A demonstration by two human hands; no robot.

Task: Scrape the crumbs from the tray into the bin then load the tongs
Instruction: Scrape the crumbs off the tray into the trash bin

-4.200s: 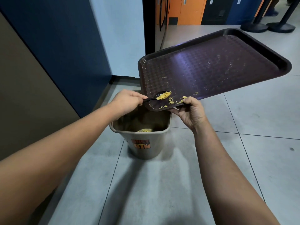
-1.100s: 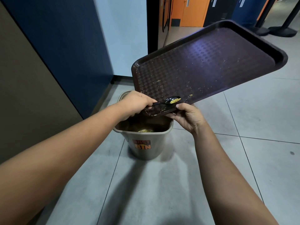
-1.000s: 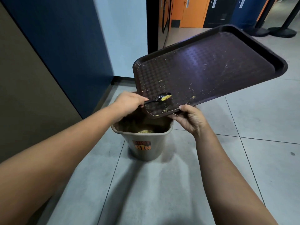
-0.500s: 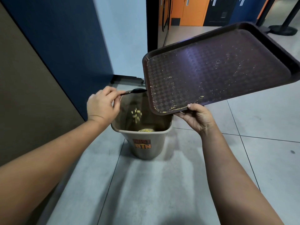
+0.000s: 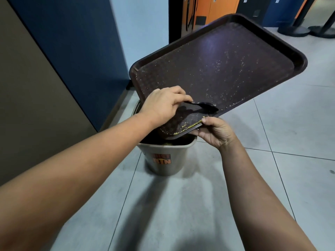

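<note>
In the head view, a dark brown rectangular plastic tray (image 5: pixel 226 69) is held tilted by its lower edge in the pinching right hand (image 5: pixel 215 132), above a grey plastic bin (image 5: pixel 164 158) that stands directly below that hand. A black plastic spoon (image 5: pixel 204 105) is pinched in the left hand (image 5: pixel 163 104), its bowl resting on the tray just beyond the fingers. Yellow crumbs (image 5: pixel 194 125) are gathered along the rim beside the right thumb. If the tray is tipped sideways, crumbs could be spilled onto the grey tiled floor (image 5: pixel 290 142). No tongs are seen.

The tray (image 5: pixel 226 66) tilts above the bin (image 5: pixel 164 160), low corner over its mouth. Left hand (image 5: pixel 163 104) rests the spoon (image 5: pixel 206 106) on it; right hand (image 5: pixel 215 133) holds the near edge, beside the crumbs (image 5: pixel 192 126).
</note>
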